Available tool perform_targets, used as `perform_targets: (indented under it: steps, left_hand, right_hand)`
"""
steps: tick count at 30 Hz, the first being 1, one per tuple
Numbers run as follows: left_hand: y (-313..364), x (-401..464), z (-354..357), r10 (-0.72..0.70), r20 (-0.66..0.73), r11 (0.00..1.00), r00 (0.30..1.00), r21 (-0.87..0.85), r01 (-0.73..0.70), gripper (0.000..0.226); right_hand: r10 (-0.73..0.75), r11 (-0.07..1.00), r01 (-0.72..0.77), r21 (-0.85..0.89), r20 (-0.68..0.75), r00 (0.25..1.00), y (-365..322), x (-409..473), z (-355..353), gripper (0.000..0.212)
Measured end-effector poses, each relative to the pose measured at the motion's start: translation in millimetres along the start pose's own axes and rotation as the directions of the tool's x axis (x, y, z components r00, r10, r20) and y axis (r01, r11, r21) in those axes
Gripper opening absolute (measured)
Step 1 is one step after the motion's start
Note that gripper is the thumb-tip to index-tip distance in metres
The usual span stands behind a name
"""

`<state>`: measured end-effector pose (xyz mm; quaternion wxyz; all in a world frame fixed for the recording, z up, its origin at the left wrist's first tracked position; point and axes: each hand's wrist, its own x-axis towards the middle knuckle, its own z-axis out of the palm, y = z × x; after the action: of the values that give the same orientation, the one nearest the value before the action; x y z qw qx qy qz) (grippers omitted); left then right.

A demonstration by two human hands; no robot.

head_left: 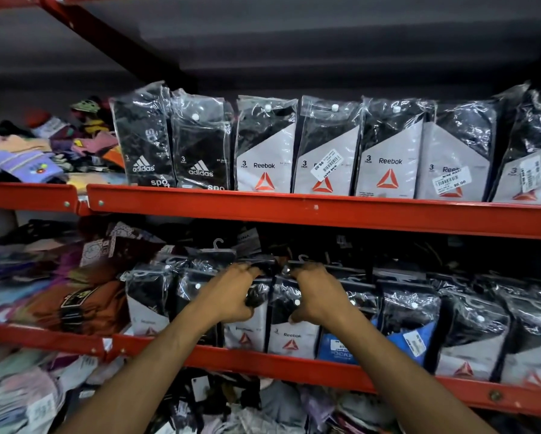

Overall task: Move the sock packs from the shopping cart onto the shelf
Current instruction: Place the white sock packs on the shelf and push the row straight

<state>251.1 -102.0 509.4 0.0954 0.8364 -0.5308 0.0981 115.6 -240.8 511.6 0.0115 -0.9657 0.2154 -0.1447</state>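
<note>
Sock packs (294, 324) under two hands' (231, 296) grip.

We are in a shop: red metal shelves (309, 211) carry rows of bagged sock packs (264, 145) with Adidas and Reebok branding, several bearing price stickers (327, 164), loose socks (25, 161) heaped far left.

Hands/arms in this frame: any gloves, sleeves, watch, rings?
Both bare. The left hand and right hand wear no gloves, and no rings show on the visible fingers. Both forearms are uncovered up to the frame's bottom edge, so no sleeve is in view. No watch, band or markings on either wrist. Fingertips are partly hidden among the sock packs, so those can't be checked.
</note>
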Motion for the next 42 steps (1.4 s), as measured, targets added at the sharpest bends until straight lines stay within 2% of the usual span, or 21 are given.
perform_targets:
  steps: [3, 5, 7, 11, 19, 25, 34, 42]
  left_hand:
    - [-1, -4, 6, 0.026, -0.003, 0.999, 1.000, 0.040, -0.026, 0.095]
    - [0, -7, 6, 0.054, -0.034, 0.996, 0.998, 0.072, -0.052, 0.099]
    - [0, -11, 5, 0.073, -0.089, 0.995, 0.993, 0.076, -0.066, 0.094]
    - [0, -16, 9, 0.062, -0.156, 0.998, 0.986, 0.033, -0.057, 0.070]
    - [1, -16, 13, 0.013, -0.173, 1.000, 0.985, 0.003, -0.013, 0.061]
    - [3, -15, 19, 0.033, -0.208, 0.999, 0.978, 0.016, -0.030, 0.060]
    - [-4, -21, 35, 0.078, -0.225, 0.996, 0.971, 0.052, -0.068, 0.070]
    - [4, -41, 58, 0.148, -0.321, 0.984, 0.936, 0.141, -0.108, 0.067]
  right_hand:
    - [-0.037, 0.999, 0.036, -0.004, -0.062, 0.997, 1, -7, 2, 0.088]
    - [-0.071, 0.997, 0.072, 0.005, -0.146, 0.987, 0, -13, 5, 0.082]
    - [-0.086, 0.995, 0.096, 0.036, -0.215, 0.973, -2, -18, 7, 0.069]
    - [-0.081, 0.995, 0.094, 0.045, -0.227, 0.971, -2, -22, 14, 0.042]
    - [-0.079, 0.988, 0.111, 0.105, -0.271, 0.959, 5, -21, 22, 0.046]
    - [-0.095, 0.985, 0.132, 0.114, -0.282, 0.955, 8, -18, 27, 0.049]
    - [-0.182, 0.983, 0.181, -0.032, -0.326, 0.928, 7, -26, 43, 0.057]
    - [-0.135, 0.990, 0.106, -0.093, -0.418, 0.898, 6, -45, 65, 0.064]
